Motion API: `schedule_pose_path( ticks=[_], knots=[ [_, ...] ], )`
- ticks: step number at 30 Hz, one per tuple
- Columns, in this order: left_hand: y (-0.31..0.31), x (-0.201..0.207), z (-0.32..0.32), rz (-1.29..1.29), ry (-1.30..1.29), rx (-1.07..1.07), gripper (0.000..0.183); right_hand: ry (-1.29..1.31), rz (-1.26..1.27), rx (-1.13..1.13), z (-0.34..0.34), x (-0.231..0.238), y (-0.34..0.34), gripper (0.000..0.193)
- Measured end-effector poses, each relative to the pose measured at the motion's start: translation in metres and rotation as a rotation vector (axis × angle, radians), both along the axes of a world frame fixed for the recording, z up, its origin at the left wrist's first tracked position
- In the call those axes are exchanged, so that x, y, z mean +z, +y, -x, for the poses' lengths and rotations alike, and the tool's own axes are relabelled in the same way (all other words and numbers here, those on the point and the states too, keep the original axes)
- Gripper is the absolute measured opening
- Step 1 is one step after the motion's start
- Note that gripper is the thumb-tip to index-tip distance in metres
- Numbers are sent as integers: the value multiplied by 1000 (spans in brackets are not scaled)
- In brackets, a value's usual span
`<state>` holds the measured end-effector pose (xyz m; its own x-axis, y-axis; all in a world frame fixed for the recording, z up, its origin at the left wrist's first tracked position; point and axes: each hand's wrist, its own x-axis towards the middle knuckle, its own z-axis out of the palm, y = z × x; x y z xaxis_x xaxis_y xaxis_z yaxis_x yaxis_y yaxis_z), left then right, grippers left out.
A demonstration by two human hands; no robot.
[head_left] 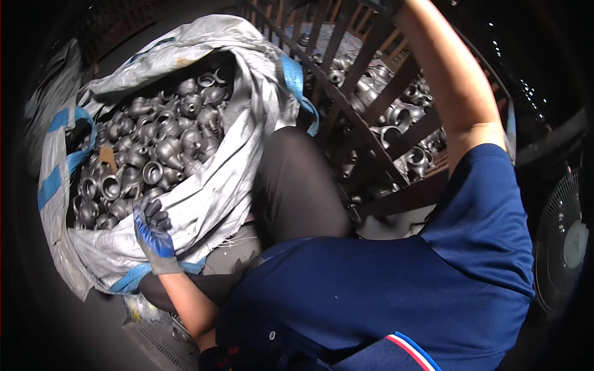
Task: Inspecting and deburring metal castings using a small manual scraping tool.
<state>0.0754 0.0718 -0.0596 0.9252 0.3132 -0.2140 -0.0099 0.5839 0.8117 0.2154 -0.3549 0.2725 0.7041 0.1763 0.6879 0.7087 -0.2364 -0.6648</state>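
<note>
My left hand (154, 238), in a blue and grey work glove, is at the near rim of a big white woven sack (216, 207). Its dark fingers are curled in, and whatever they may hold is hidden. Just beyond it, grey metal castings (167, 148), rounded with open necks, fill the sack. My right arm (458, 80) reaches up and away to the top of the view. There the dark-gloved right hand (385, 6) is cut off by the edge, beside a slatted crate (365, 133); its fingers cannot be made out.
More metal castings (396, 117) lie behind the crate's dark slats. Blue straps (292, 74) hang from the sack, and a piece of brown cardboard (107, 157) rests among its castings. A fan (572, 244) stands at the far right. My bent knee (294, 179) sits between sack and crate.
</note>
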Motion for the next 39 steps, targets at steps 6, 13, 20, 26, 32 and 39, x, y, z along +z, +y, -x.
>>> schedule_pose_path(
  ticks=[6,13,20,26,32,39],
  knots=[
    [3,-6,2,-84,-62,-16,40,13,231,-866,37,60,-139,20],
    [2,-7,0,-96,104,23,37,417,917,-1309,26,-22,-253,41],
    [4,14,38,66,-275,34,29,387,604,-471,6,-162,-54,39],
    [51,20,116,-162,-380,364,30,488,379,20,20,-165,61,40],
    [130,-28,226,-326,3,1061,32,689,322,412,37,-215,151,42],
    [150,-79,259,-290,-77,1138,31,592,512,590,87,-285,229,32]
  ],
)
